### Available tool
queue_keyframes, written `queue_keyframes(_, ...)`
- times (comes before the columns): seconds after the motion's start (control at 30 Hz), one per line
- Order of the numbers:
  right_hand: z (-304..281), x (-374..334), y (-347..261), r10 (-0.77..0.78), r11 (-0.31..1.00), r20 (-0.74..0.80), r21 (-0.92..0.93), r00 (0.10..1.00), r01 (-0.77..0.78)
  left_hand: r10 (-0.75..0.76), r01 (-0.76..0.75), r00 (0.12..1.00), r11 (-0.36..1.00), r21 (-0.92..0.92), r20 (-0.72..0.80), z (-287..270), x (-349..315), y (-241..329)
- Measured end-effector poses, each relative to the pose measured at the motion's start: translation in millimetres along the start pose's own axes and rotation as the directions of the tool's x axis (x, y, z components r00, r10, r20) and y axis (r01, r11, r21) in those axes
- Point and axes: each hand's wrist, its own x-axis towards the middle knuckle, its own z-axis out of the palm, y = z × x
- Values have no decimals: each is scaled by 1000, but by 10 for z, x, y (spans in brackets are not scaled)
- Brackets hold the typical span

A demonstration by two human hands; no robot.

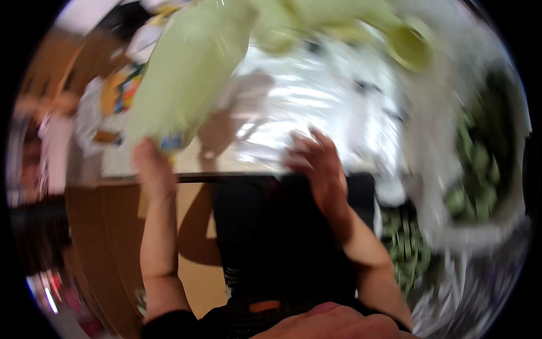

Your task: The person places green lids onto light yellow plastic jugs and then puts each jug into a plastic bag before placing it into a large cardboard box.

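Note:
A long pale green package (189, 68) in shiny clear wrap slants over the left of the table, with a small blue label (172, 140) at its near end. My left hand (153, 168) is closed on that near end; motion blurs the fingers. Above a sheet of clear plastic film or bags (293, 107) in the middle of the table, my right hand (320, 169) holds nothing, its blurred fingers apart. More pale green pieces (344, 14) lie at the far edge, one a cup shape (409, 48) with its round mouth showing.
On the right stands a bin lined with clear plastic (429, 192), with several green strap-like pieces (480, 169) inside. Similar green pieces (403, 248) lie below it. A cardboard box (107, 243) stands at the near left. Small packets (127, 87) sit at the table's far left.

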Motion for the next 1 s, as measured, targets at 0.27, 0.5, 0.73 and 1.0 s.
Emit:
queue_keyframes(0.27,-124,-1629,-683,-219,945,-204,-289,954,155,-271,298,889,954,-19,368,274,-1385,516)
queue_keyframes(0.5,-1611,-4088,-308,-306,98,-805,-558,508,-824,-674,564,273,691,453,687,206,-1890,718)
queue_keyframes(0.73,-3092,-4775,554,-65,202,-977,189,-205,-961,-753,537,436,657,529,493,167,-2050,824)
queue_keyframes(1.0,-3225,-4716,493,-464,732,-760,-41,-454,-680,-757,725,532,639,259,380,429,-2363,633)
